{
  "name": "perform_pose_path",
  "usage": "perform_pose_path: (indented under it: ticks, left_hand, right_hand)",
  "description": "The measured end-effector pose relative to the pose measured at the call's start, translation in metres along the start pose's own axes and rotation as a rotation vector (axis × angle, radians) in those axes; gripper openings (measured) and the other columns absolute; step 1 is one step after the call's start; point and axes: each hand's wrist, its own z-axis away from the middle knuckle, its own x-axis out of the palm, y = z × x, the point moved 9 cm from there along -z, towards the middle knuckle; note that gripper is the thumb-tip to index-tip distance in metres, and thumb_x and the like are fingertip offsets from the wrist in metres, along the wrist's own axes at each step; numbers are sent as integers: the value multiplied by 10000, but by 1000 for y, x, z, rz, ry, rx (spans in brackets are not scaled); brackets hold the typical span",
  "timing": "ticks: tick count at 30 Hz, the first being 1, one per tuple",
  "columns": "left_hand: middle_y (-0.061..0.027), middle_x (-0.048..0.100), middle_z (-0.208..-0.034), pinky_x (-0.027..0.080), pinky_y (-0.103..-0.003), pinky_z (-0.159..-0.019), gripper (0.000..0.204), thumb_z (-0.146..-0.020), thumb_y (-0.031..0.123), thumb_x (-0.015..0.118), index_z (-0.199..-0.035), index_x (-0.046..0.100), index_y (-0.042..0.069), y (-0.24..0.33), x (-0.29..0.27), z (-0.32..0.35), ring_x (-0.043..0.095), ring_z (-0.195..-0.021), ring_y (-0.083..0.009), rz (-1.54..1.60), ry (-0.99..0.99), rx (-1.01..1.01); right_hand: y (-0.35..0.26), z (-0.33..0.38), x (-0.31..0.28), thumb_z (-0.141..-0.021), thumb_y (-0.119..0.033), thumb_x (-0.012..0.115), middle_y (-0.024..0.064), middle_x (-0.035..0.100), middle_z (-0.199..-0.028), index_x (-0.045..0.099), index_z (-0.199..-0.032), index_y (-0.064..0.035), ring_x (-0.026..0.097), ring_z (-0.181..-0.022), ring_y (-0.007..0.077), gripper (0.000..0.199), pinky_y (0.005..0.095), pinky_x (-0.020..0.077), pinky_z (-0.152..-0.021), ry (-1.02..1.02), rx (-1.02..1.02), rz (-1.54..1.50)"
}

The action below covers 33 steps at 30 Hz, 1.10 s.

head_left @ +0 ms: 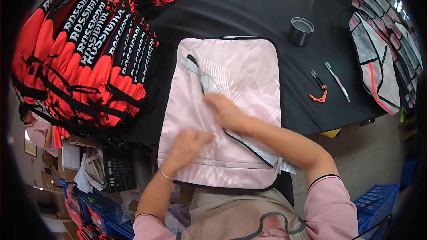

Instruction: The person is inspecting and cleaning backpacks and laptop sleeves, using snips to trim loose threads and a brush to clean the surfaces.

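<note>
A pale pink fabric panel (pixel 249 69) with rounded corners and black edging lies flat before me on the table. Across it runs a slanting black-edged slit that looks like a zipper opening (pixel 249 147), with grey-white lining showing along it. My right hand (pixel 227 114) is over the middle of this slit, its fingers at the edge and smeared by motion. Lower and to the left, my left hand (pixel 184 149) hovers over or touches the pink fabric; motion blurs its fingers too, so I cannot tell whether it grips anything.
Stacked red and black bags (pixel 95 53) crowd the left side. To the right are a dark metal cup (pixel 301 31), small thread snips (pixel 316 78) with an orange cord, and a toothbrush (pixel 338 82). Grey fabric pieces (pixel 373 64) sit at the far right. A blue crate (pixel 378 202) stands below.
</note>
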Motion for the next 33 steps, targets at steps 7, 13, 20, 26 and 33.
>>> perform_pose_path:
  ticks: [7,13,20,26,33]
  left_hand:
    - [-206,315,-1513,274,-701,-1011,477,-927,352,576,-1396,514,287,44,-74,-112,307,-1369,-435,-850,589,297]
    - [-203,453,-1444,306,-465,-1106,426,-970,365,508,-903,746,19,-6,-108,-124,342,-1382,-366,-784,626,189]
    - [-205,504,-1384,455,-445,-950,566,-966,384,527,-621,606,-58,18,-103,-138,444,-1281,-380,-598,593,-28]
    - [-202,456,-1139,465,-458,-906,652,-653,163,769,-1190,426,20,-5,-133,-127,485,-1101,-384,-640,959,90]
    - [-125,680,-961,530,-286,-726,473,-630,-38,717,-1091,627,-95,-65,-128,-125,649,-789,-178,284,464,-183]
  right_hand:
    - [-43,23,14,-790,-82,537,162,568,-1247,601,-1086,30,562,-948,282,323,325,467,-895,-172,-281,295]
    - [-32,23,-110,-812,-95,599,134,649,-1072,613,-1052,-24,619,-895,284,251,374,495,-834,109,-219,407]
    - [130,189,-376,-869,-152,623,121,636,-1099,673,-1055,-79,591,-1021,316,206,425,500,-861,548,721,1112]
    - [163,209,-387,-913,-193,591,145,616,-937,665,-940,-34,575,-951,330,177,448,492,-830,377,719,1129]
    - [88,123,-323,-999,-153,477,31,571,-779,645,-1171,-43,517,-626,78,265,250,439,-584,609,750,228]
